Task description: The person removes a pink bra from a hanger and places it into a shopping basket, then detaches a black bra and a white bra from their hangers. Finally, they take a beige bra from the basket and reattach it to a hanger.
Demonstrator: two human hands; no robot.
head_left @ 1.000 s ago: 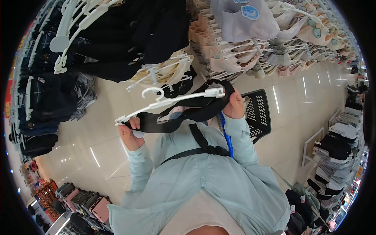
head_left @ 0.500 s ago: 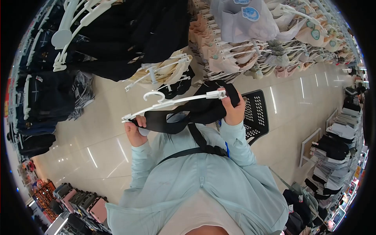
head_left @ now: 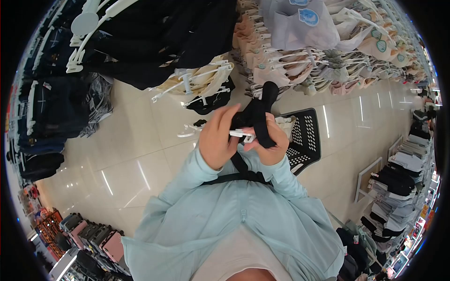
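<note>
In the head view my two hands are close together in front of my chest. My left hand (head_left: 218,138) is closed at the white clip end of a hanger (head_left: 240,134), its fingers pointing upward. The hanger's white hook (head_left: 187,131) shows blurred to the left of that hand. My right hand (head_left: 273,140) grips a black garment (head_left: 255,112) bunched beside the clip, with a black band hanging over its fingers. The garment's exact kind is hard to make out. Whether the clip still grips the cloth is hidden by my fingers.
A black perforated basket (head_left: 309,133) stands just right of my right hand, with pale items inside. Ahead hang black clothes (head_left: 164,42), a cream garment (head_left: 206,79) and rows of pale bras (head_left: 300,28). Folded clothes (head_left: 393,182) line the right; suitcases (head_left: 93,236) stand lower left.
My left hand has moved right from the hanger's far end to the clip near my right hand. The garment, stretched along the hanger before, is now bunched at my right hand.
</note>
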